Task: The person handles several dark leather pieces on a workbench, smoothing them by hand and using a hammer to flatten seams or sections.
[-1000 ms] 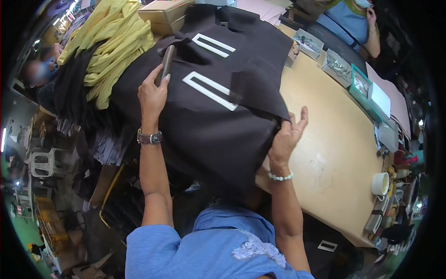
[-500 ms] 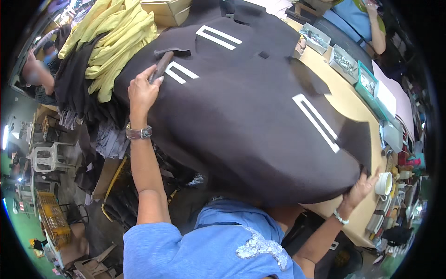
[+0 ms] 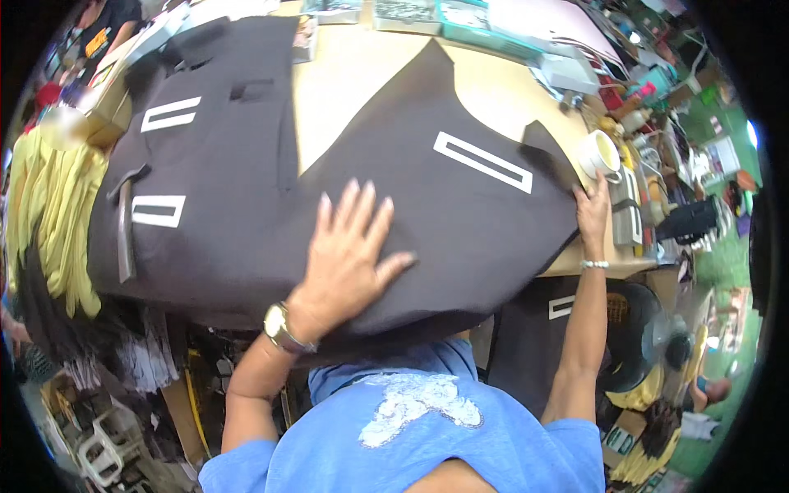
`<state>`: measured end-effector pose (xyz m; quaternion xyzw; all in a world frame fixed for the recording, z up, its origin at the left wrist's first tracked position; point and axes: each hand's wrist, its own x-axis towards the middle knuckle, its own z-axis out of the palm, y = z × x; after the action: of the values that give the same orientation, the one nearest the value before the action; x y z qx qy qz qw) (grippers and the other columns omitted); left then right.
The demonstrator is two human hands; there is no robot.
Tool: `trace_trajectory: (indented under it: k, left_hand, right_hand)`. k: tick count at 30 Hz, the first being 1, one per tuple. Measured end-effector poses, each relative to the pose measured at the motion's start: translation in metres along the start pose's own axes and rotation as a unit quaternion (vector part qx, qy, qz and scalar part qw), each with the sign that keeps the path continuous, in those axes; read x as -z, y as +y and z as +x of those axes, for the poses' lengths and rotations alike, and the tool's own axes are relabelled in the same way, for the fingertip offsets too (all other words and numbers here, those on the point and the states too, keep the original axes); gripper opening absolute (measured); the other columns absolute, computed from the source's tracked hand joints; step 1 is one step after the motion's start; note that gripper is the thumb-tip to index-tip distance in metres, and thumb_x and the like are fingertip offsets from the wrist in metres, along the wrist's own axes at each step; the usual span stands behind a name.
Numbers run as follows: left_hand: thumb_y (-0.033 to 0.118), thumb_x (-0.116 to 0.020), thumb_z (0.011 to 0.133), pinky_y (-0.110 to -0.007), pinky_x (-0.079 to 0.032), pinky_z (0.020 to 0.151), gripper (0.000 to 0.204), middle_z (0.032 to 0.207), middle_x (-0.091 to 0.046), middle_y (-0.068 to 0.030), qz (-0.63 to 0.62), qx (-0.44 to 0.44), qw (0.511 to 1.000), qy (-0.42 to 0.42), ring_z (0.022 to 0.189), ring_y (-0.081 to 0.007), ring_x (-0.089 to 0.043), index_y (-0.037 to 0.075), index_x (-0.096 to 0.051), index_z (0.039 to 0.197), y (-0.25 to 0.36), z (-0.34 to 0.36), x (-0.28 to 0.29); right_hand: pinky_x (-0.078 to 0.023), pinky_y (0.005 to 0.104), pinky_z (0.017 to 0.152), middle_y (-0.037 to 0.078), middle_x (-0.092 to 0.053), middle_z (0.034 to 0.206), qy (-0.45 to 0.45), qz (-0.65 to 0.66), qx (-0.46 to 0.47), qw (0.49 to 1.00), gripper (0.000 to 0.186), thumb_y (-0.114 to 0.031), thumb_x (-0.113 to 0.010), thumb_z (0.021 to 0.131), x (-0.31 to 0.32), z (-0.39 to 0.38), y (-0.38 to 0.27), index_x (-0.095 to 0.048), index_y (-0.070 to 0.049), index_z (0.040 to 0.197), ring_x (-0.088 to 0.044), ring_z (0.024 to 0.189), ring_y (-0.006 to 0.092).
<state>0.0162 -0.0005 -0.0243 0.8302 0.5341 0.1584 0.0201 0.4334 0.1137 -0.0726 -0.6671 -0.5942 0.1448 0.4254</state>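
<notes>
A large dark brown-black garment piece covers the near part of the table and hangs over its front edge. My left hand lies flat on its middle, fingers spread and holding nothing. At the far right, my right hand grips the edge of the dark garment piece between thumb and fingers. White slotted rectangles lie on the cloth: one between my hands and towards the back, others on the left. A hammer rests at the left, its head pointing away from me.
Yellow cloth is heaped at the left edge. A white cup stands just beyond my right hand. Trays of small metal parts and a teal tray line the back of the tan table. A pale plastic chair stands lower left.
My left hand has let go of the hammer, which now lies on the cloth, and rests flat on the fabric. My view has turned right. My right hand still holds the edge.
</notes>
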Motion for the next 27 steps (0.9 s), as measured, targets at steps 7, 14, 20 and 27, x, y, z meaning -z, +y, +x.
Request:
trace_trajectory:
  k: [7,14,20,27]
  left_hand:
    - [0.033,-0.061,0.083,-0.039,-0.052,0.073,0.042,0.1,-0.063,-0.0217,-0.28,-0.055,0.929,-0.238,0.082,-0.0338,-0.065,-0.001,-0.06,0.109,0.049,-0.028,0.031]
    - [0.048,-0.044,0.09,-0.049,-0.02,0.108,0.062,0.145,-0.025,-0.0179,-0.006,-0.008,0.999,-0.05,0.135,-0.034,-0.018,0.008,-0.036,0.137,0.018,0.052,-0.039]
    - [0.052,-0.044,0.089,-0.053,-0.011,0.109,0.068,0.147,-0.02,-0.0157,0.014,0.038,0.997,-0.058,0.137,-0.0335,-0.014,0.011,-0.029,0.141,0.011,0.045,-0.071]
    - [0.052,-0.047,0.087,-0.053,-0.01,0.109,0.071,0.147,-0.02,-0.0172,0.002,0.055,0.995,-0.079,0.137,-0.0336,-0.014,0.007,-0.032,0.139,0.018,0.038,-0.062]
  right_hand:
    - [-0.046,0.0323,0.08,0.027,-0.061,0.096,-0.011,-0.082,0.079,0.993,0.067,-0.007,-0.063,0.081,-0.004,-0.012,-0.007,-0.027,0.0,0.136,-0.061,0.092,0.0284]
    - [-0.04,0.0302,0.091,0.021,-0.059,0.112,0.038,0.148,-0.111,0.982,0.073,-0.021,-0.063,0.086,0.011,-0.035,-0.024,-0.02,0.008,0.137,-0.055,0.105,0.0227]
    - [-0.036,0.0284,0.098,0.017,-0.036,0.135,0.103,0.443,-0.21,0.865,0.061,-0.015,-0.053,0.092,0.023,-0.138,-0.032,-0.02,0.008,0.138,-0.041,0.119,0.0154]
    - [-0.046,0.0286,0.066,0.007,-0.06,0.078,0.157,0.025,-0.057,0.986,0.056,-0.005,-0.055,0.089,0.037,-0.118,-0.02,-0.028,0.0,0.138,-0.059,0.076,0.0157]
